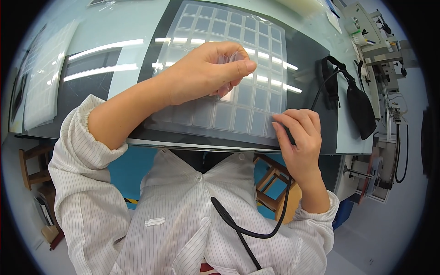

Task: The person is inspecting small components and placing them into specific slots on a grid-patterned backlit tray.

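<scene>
Tray (242,120) lies beneath your left hand (201,75), closed on clear film (223,59). Your right hand (303,140) curls at the tray's four-o'clock corner, grip unclear.

Glossy pale-and-black tabletop (114,25), clear gridded tray (222,118), layered clear trays (42,87) at left, black strap (360,107) at right

Bright light streaks white across the translucent plastic compartment tray (243,120) and glossy pale-green tabletop (133,23); edges curve toward black corners.
</scene>
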